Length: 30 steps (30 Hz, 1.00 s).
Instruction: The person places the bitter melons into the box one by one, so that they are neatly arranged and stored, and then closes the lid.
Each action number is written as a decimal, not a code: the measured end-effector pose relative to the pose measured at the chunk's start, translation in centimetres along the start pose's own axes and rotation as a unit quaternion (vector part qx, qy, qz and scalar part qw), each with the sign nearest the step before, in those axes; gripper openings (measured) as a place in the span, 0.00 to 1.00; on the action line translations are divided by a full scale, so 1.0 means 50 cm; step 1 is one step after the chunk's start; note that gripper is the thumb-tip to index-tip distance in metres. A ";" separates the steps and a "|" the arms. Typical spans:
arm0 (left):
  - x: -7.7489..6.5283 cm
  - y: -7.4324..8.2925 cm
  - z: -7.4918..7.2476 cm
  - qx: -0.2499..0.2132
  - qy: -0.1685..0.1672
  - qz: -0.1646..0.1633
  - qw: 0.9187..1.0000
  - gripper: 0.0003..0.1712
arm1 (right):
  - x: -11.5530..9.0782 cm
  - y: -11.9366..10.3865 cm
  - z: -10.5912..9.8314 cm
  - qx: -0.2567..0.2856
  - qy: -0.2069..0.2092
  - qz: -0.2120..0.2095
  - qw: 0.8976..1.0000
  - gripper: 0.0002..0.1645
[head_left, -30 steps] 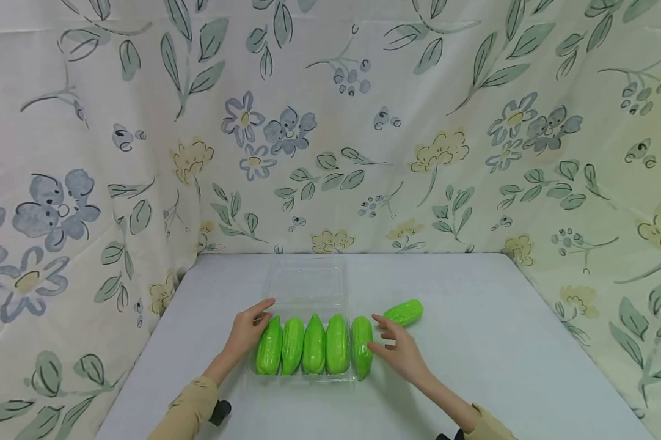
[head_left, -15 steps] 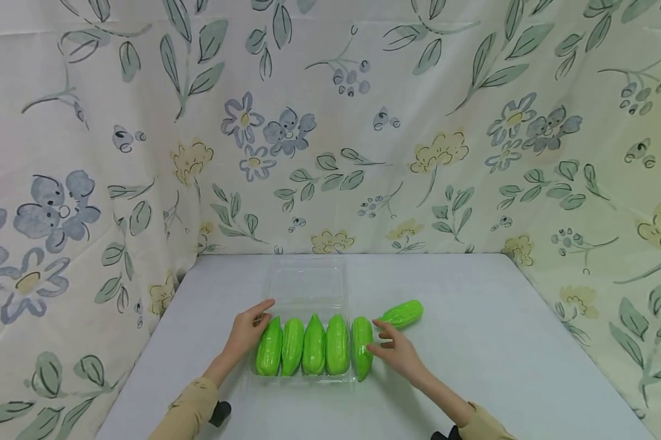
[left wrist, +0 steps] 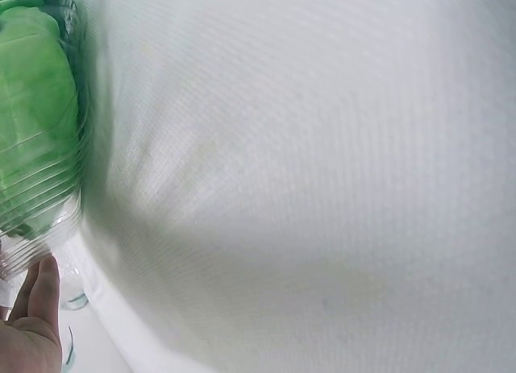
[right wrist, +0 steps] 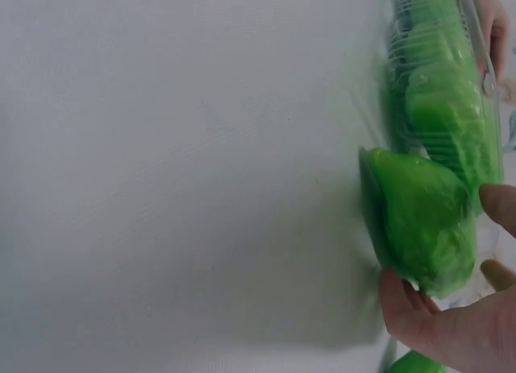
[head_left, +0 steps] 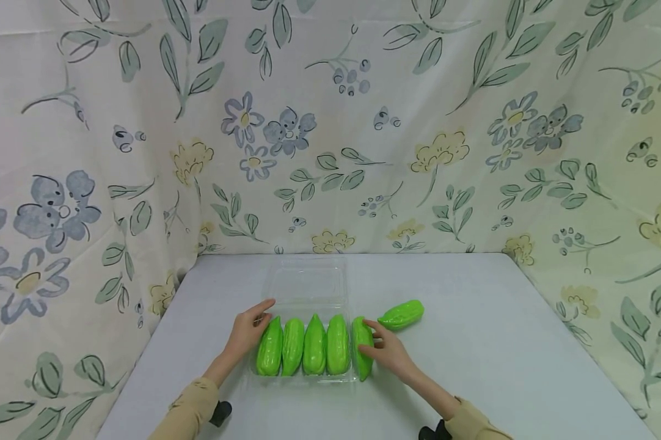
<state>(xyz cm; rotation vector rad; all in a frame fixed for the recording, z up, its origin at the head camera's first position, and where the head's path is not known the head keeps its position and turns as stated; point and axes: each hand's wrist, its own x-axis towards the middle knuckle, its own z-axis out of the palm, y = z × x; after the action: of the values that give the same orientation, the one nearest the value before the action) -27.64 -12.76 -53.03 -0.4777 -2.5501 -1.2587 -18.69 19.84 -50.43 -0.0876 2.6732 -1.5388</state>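
A clear plastic clamshell box (head_left: pixel 303 380) lies open on the table, its lid (head_left: pixel 306 281) folded back. Inside is a row of several bright green, ridged vegetables like bitter melons (head_left: pixel 314 348). My left hand (head_left: pixel 246 332) rests at the box's left side, straight fingers (left wrist: pixel 44 288) against the clear wall. Just outside the right wall lies another bitter melon (right wrist: pixel 423 220). My right hand (head_left: pixel 390 350) is at it, fingers and thumb spread on either side; a firm grip is not visible. One more bitter melon (head_left: pixel 402 315) lies farther back, to the right.
The white table (head_left: pixel 490 342) extends to both sides of the box. Behind and beside it hangs a floral curtain (head_left: pixel 330 153). Dark wrist-worn devices (head_left: pixel 219 414) show near both sleeves.
My right hand has shifted left, from beside the melon outside the box to over it. My left hand, the box and the melons have stayed in place.
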 end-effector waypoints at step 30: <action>-0.003 0.001 -0.003 -0.015 -0.015 -0.001 1.000 0.21 | 0.002 0.014 0.020 -0.028 -0.001 -0.043 0.999 0.36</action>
<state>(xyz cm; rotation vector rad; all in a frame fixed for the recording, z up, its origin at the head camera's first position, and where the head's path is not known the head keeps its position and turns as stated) -27.49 -12.89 -52.96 -0.5029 -2.5610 -1.3013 -18.71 19.34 -51.54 -0.2085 2.7455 -1.4841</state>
